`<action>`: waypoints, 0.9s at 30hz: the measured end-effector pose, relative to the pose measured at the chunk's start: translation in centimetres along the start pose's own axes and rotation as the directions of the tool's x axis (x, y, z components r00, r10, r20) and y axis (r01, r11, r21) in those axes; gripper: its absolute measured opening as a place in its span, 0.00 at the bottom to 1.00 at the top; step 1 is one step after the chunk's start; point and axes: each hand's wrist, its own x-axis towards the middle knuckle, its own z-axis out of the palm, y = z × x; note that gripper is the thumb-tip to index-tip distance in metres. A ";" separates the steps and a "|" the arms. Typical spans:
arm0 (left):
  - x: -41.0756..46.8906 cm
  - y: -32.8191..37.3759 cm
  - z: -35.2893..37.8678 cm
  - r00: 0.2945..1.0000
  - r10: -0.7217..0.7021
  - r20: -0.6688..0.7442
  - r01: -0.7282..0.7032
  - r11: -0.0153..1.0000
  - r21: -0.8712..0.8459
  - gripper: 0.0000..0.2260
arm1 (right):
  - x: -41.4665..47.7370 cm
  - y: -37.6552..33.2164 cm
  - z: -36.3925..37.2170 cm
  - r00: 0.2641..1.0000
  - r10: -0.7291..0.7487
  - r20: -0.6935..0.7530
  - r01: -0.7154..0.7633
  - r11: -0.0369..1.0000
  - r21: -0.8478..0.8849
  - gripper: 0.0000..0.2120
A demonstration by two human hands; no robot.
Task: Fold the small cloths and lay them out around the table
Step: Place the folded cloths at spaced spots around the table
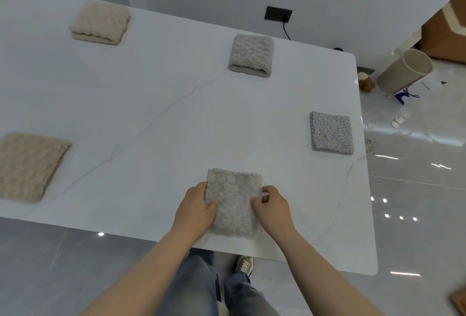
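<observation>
A folded grey fluffy cloth lies flat near the front edge of the white marble table. My left hand grips its left edge, thumb on top. My right hand pinches its right edge. Four other folded cloths lie spread around the table: a beige one at the far left, a grey one at the far side, a blue dotted one by the right edge, and a beige one at the near left.
Beyond the table's right end, on the glossy floor, lie a tipped beige bin, a white and blue bag and a small brown toy. A black wall socket with a cable sits behind the table. My legs stand at the front edge.
</observation>
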 end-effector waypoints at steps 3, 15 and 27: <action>-0.2 0.0 0.0 1.000 0.030 0.001 -0.030 0.999 -0.016 0.14 | -0.2 0.1 0.1 1.000 -0.005 -0.006 0.005 1.000 0.019 0.17; -0.5 -0.2 -0.8 0.994 0.103 0.037 -0.098 0.989 -0.113 0.21 | -0.5 -0.1 0.2 1.000 -0.023 -0.013 0.024 0.997 0.075 0.21; -2.9 -2.1 -1.0 0.996 -0.086 0.017 0.086 0.996 0.019 0.28 | -0.2 0.6 1.0 0.997 0.058 0.059 -0.062 0.997 0.054 0.19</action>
